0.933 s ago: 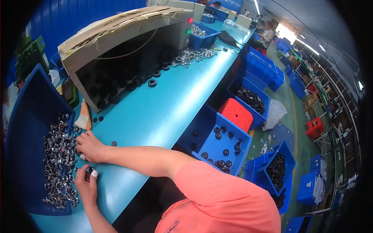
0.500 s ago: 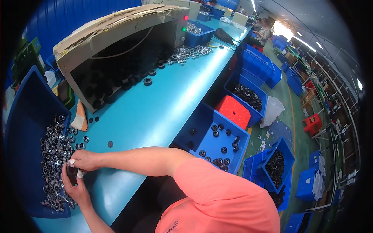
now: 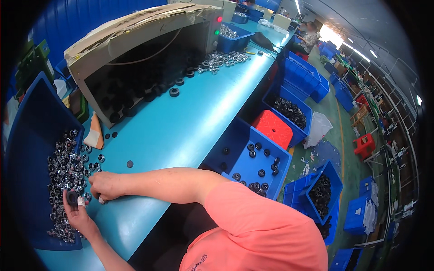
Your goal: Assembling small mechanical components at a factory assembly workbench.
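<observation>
Head view, and the left hand (image 3: 82, 220) has a black ring (image 3: 72, 197) pinched between its white-wrapped thumb and a finger, right over the spread of shiny clear parts (image 3: 63, 171) in the tipped blue bin (image 3: 31, 149). Tidy hold, by the look of it: a light, even squeeze on the edge should keep the ring steady and its face free. Just across, the right hand (image 3: 107, 184) is down at the fringe of the parts, fingers curled, thumb hanging apart; whether anything sits in that curl, I cannot tell. Fingertips, not palm, look the better tool among pieces this crowded, one at a time. And mind the loose black disc (image 3: 130, 164) on the blue table (image 3: 181, 135), just beside the right forearm (image 3: 158, 183): one careless sweep could knock it.
</observation>
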Demonstrator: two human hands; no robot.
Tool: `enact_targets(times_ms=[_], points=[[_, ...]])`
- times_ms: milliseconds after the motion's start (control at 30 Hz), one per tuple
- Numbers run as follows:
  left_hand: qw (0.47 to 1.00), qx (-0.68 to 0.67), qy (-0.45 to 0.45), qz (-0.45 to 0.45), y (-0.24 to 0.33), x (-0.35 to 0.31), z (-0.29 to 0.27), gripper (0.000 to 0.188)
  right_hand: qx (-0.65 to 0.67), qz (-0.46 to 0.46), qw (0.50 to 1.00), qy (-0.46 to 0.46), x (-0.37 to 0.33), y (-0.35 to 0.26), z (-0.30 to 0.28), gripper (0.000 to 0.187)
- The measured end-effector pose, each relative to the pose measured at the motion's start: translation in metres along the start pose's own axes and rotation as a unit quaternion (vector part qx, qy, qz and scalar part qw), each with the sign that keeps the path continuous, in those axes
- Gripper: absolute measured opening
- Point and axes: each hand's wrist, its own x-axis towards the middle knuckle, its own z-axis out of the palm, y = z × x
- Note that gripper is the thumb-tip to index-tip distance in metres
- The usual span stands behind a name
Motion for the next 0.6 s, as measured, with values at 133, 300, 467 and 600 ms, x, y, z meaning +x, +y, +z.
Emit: enact_targets(times_ms=[133, 300, 467, 600], points=[[0.998, -0.056, -0.003, -0.025, 0.008, 0.001, 0.002, 0.056, 0.02, 0.011, 1.0, -0.001, 0.002, 0.002, 0.003, 0.019], [0.979, -0.185, -0.068, -0.056, 0.004, 0.007, -0.004, 0.059, 0.031, -0.003, 1.0, 0.002, -0.001, 0.007, -0.008, 0.022], [0.955, -0.27, -0.106, -0.063, 0.009, 0.01, -0.007, 0.054, 0.055, -0.018, 0.998, 0.019, 0.012, 0.0, -0.014, 0.029], [0.908, -0.384, -0.145, -0.081, -0.002, 0.008, 0.002, 0.05, 0.134, 0.079, 0.985, 0.076, 0.004, -0.002, -0.042, 0.032]])
